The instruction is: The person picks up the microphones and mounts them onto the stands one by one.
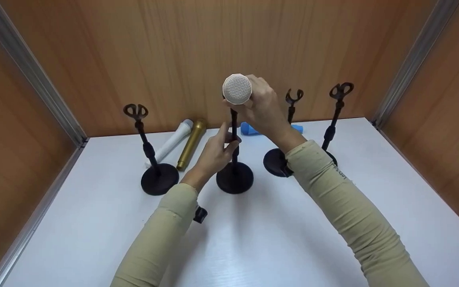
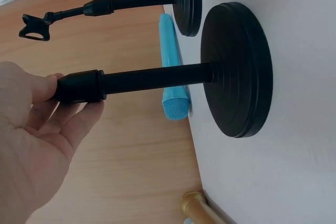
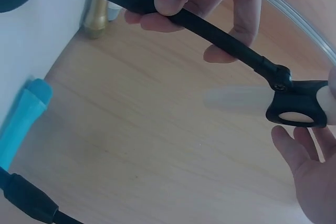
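My right hand (image 1: 263, 105) holds a pale microphone (image 1: 237, 89) near its grille, which faces up toward the head camera. In the right wrist view, the microphone's whitish handle (image 3: 239, 100) passes through the black clip (image 3: 294, 94) atop a desk microphone stand (image 2: 152, 79). My left hand (image 1: 215, 153) grips that stand; the left wrist view shows thumb and fingers around its collar (image 2: 81, 86). The stand's round base (image 1: 235, 181) rests on the white table. Part of my right hand (image 3: 317, 182) is cut off at the right wrist view's edge.
A black stand (image 1: 159, 181) with a vacant clip is on the left; two more stands (image 1: 275, 161) (image 1: 330, 137) are on the right. White (image 1: 173, 139), gold (image 1: 191, 145) and blue (image 1: 249, 128) microphones lie near the wooden back wall (image 1: 165, 59).
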Action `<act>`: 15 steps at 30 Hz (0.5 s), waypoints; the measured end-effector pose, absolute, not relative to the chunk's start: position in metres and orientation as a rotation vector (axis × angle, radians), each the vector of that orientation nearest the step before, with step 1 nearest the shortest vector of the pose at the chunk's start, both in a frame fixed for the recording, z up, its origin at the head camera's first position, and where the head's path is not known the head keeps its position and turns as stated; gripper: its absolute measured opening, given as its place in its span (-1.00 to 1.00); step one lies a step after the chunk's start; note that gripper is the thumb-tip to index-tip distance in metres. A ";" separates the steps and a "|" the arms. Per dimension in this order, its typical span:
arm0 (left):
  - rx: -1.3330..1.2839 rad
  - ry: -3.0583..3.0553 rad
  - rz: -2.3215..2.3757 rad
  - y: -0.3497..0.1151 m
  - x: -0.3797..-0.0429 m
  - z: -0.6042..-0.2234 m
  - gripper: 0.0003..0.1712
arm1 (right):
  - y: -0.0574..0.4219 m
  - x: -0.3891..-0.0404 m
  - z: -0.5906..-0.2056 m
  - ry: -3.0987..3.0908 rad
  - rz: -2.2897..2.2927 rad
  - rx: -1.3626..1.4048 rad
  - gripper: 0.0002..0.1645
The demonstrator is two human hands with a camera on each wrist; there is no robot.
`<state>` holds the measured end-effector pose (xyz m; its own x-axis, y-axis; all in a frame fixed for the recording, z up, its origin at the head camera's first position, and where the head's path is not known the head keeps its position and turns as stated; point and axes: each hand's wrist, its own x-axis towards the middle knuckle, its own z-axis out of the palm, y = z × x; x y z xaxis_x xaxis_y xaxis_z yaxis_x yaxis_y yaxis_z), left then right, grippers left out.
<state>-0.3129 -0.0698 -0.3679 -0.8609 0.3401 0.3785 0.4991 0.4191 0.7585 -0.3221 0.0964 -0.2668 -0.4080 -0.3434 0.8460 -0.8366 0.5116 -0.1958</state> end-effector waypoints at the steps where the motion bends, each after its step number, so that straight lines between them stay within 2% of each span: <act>1: -0.746 -2.503 -1.428 -0.070 -0.313 -0.368 -0.50 | 0.096 -0.322 -0.267 -1.974 0.805 0.963 -0.45; 10: -0.743 -2.479 -1.432 -0.070 -0.312 -0.368 -0.49 | 0.094 -0.327 -0.268 -2.001 0.805 0.931 -0.47; 15: -0.763 -2.461 -1.377 -0.070 -0.313 -0.368 -0.56 | 0.097 -0.328 -0.265 -2.040 0.791 0.936 -0.43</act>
